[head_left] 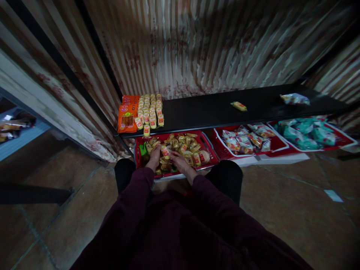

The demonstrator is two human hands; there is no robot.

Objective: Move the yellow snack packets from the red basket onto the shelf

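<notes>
Over a red basket (214, 154) full of small wrapped snack cakes, my left hand (154, 155) and my right hand (179, 161) come together around one wrapped snack cake (164, 152). Its yellow wrapper carries a red and white label facing up. The left fingers grip its left side, and the right fingertips close on its lower right edge. More gold-wrapped cakes (194, 144) lie loose beneath and beside my hands. On the black shelf (194, 112) just behind, similar snack cakes (149, 108) stand in rows beside orange snack bags (126, 114).
A single snack cake (239, 106) and a white-blue bag (295, 99) lie farther right on the shelf. Below it, to the right, are a basket of white-red bags (244, 140) and one of teal bags (308, 133). A metal post (98, 48) rises at the shelf's left end.
</notes>
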